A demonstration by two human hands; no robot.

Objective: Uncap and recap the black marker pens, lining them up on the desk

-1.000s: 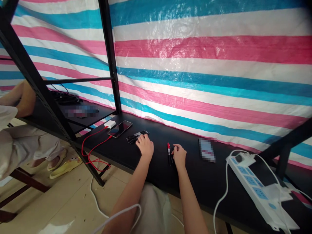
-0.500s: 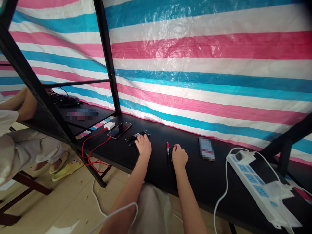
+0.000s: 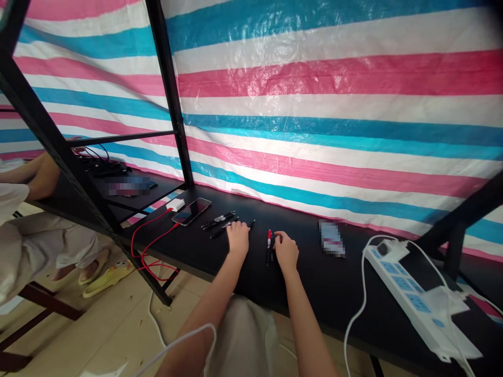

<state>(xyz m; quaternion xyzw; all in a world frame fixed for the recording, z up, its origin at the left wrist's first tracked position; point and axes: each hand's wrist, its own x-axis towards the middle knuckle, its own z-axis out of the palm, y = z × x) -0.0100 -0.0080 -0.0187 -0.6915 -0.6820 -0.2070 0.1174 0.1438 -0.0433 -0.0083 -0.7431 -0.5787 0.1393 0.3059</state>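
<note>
On the black table (image 3: pixel 314 283) my left hand (image 3: pixel 238 239) is closed over a black pen (image 3: pixel 252 225), whose end sticks out to the right of the fingers. Several black pens (image 3: pixel 218 220) lie just left of that hand, roughly side by side. My right hand (image 3: pixel 286 253) rests on the table with its fingers curled; what lies under them, if anything, is hidden. Close to its left side, a red-capped pen (image 3: pixel 269 242) points away from me, and a dark pen beside it is partly hidden by the fingers.
A phone (image 3: pixel 192 211) with a red cable (image 3: pixel 151 242) and a white charger (image 3: pixel 175 204) are at left. A blurred packet (image 3: pixel 331 238) lies at right, before a white power strip (image 3: pixel 420 303). Black frame posts and a striped sheet (image 3: pixel 314 131) stand behind. Another person's arm (image 3: pixel 45 175) shows far left.
My left hand has shifted right, away from the group of pens, and a pen end now shows beyond its fingers. My right hand has moved slightly left, its fingers a little less tightly curled.
</note>
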